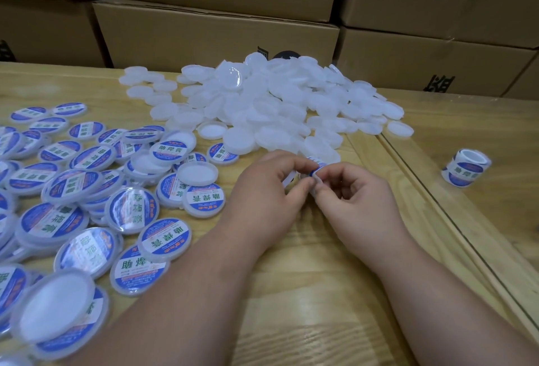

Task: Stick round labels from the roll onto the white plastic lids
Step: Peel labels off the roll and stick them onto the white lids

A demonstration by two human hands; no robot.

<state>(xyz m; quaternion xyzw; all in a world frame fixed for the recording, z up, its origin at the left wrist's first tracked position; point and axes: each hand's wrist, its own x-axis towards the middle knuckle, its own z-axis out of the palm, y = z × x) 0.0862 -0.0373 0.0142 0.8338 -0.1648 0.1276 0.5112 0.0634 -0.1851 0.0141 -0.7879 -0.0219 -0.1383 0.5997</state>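
Blue-and-white label stock (316, 167) sits pinched between your two hands at the middle of the view; your left hand (268, 190) curls round what looks like a roll of labels, mostly hidden under the fingers, and your right hand (353, 199) nips the strip's edge between thumb and forefinger; whether a label is already lifting off the backing you cannot tell from here. I judge this the peeling step, with no lid under the hands yet.

Outward at twelve o'clock lies the heap of plain white lids (277, 100), touching and overlapping one another, its nearest members just beyond your knuckles; at nine o'clock and down toward seven spreads the pile of labelled lids (87, 190), blue faces up for the most part, a few turned over showing white insides; at three o'clock, well apart from your hands, a spare roll of labels (465, 167) stands on the wooden table (306, 292); cardboard cartons (215, 35) wall off the far edge from ten to two o'clock.

Next, I reckon, you need the label free and held by its rim only, then a bare lid drawn from the twelve o'clock heap, top face up; centre the label before pressing, since a round sticker set off-centre will overhang the rim; then pass the finished lid to the nine o'clock pile.
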